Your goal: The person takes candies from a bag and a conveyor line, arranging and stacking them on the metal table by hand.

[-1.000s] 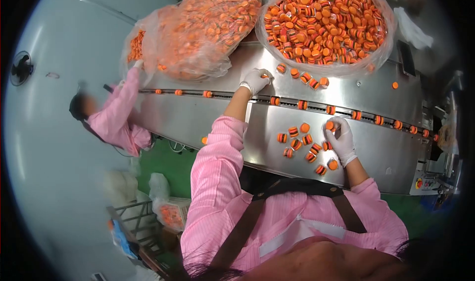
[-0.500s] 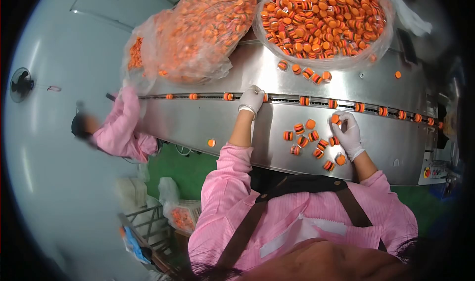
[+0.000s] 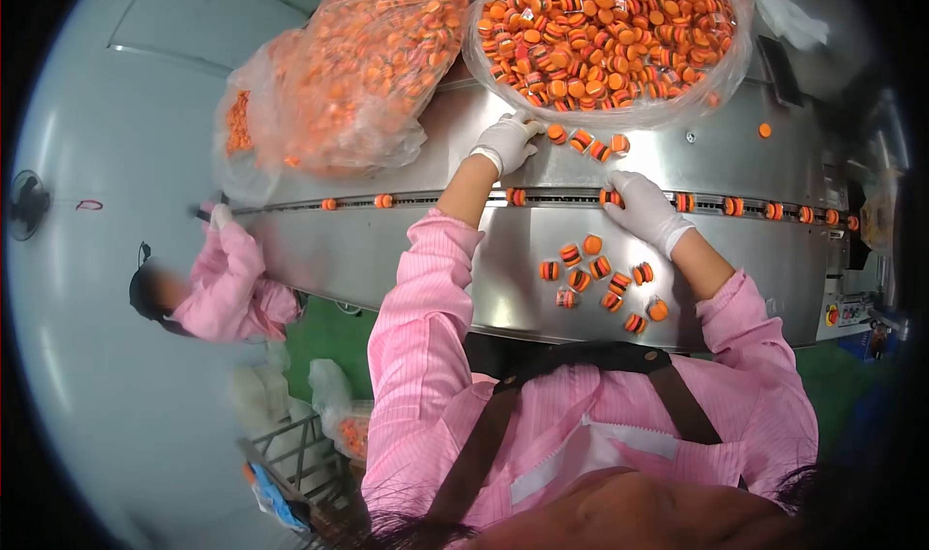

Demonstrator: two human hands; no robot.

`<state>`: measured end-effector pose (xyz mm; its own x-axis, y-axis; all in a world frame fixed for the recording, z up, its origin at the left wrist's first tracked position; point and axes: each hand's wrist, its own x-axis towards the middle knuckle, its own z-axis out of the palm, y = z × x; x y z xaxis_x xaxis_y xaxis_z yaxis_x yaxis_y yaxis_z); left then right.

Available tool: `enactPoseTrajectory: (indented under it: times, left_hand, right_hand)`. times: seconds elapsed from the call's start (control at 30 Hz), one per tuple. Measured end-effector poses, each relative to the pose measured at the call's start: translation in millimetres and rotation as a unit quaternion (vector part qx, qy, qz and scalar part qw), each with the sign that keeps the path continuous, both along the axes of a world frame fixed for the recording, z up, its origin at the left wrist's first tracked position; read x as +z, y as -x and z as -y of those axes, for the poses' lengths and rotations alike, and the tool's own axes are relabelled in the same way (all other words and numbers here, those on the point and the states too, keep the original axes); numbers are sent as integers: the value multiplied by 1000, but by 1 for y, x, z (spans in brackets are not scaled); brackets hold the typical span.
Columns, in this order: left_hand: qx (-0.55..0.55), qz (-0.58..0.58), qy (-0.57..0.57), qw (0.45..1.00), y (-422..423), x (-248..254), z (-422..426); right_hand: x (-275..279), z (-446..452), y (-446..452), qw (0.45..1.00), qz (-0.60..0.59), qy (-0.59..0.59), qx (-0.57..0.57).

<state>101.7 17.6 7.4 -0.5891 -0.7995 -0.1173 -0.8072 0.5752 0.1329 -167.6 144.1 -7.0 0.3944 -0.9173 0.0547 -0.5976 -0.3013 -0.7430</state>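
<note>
Layered piece, orange and black

From where I stand, I see a long table of shiny metal. A narrow track runs along its length, between the far edge and the near edge, and carries orange layered pieces in one line. Toward the near edge lies a loose cluster of similar pieces – some upright, some flat. At the far edge rest an open bag and, to its left, a filled bag. One single piece lies near the far right corner – well apart from the others.
</note>
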Motion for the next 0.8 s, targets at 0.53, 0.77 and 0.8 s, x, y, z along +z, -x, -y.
enactPoseTrajectory:
  times: [0.53, 0.77, 0.8]
  left_hand:
    - [274, -307, -269, 871, -22, 26, -17]
    - [409, -562, -150, 703, -128, 18, -61]
    - [434, -560, -145, 691, -143, 16, -67]
  right_hand:
    - [4, 78, 13, 987, -162, 11, -9]
    - [-35, 78, 25, 993, -68, 66, -74]
    - [-38, 76, 25, 991, -21, 90, -93]
